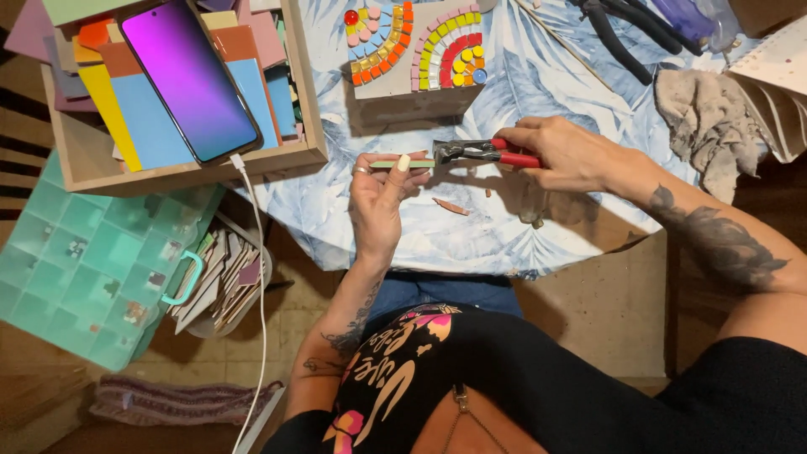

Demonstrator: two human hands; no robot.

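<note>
Head: one nipper, one tile strip.

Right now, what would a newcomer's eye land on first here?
Probably the glowing purple phone lying on coloured tiles in the wooden tray at top left. Next, the rainbow mosaic at top centre. Below it, the left hand holds a pale green tile strip against red-handled nippers gripped by the right hand.

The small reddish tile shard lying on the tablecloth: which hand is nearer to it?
Left. The left hand, holding a green tile strip, is just left of the reddish shard. The right hand, gripping red-handled nippers, is farther, above and right.
</note>
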